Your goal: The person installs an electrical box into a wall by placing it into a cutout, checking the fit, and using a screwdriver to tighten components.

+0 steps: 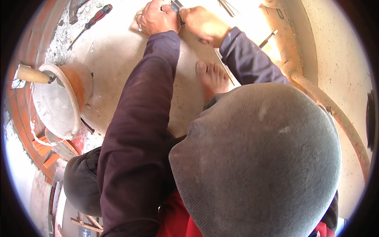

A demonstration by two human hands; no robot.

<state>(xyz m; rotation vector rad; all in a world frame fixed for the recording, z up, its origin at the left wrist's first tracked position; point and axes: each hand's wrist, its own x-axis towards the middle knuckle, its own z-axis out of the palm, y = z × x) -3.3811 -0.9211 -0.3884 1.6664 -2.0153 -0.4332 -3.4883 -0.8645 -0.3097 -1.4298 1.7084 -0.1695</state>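
Note:
At the top edge my left hand (157, 19) is closed, its fingers curled, beside a small grey metal piece (176, 6) that shows only in part. My right hand (205, 24) meets it from the right, also closed, with its thumb against that piece. What each hand grips is mostly hidden by the fingers and cut off by the frame. A thin rod (226, 68) slants down from under my right hand, past my bare foot (212, 77) on the pale floor.
A screwdriver (94, 20) lies at upper left on rubble. Below it an orange bucket (81, 85) stands tilted, with a wooden-handled tool (35, 75) across its rim. Thin rods (228, 7) lie beyond my right hand. A pipe (331, 102) curves along the right wall.

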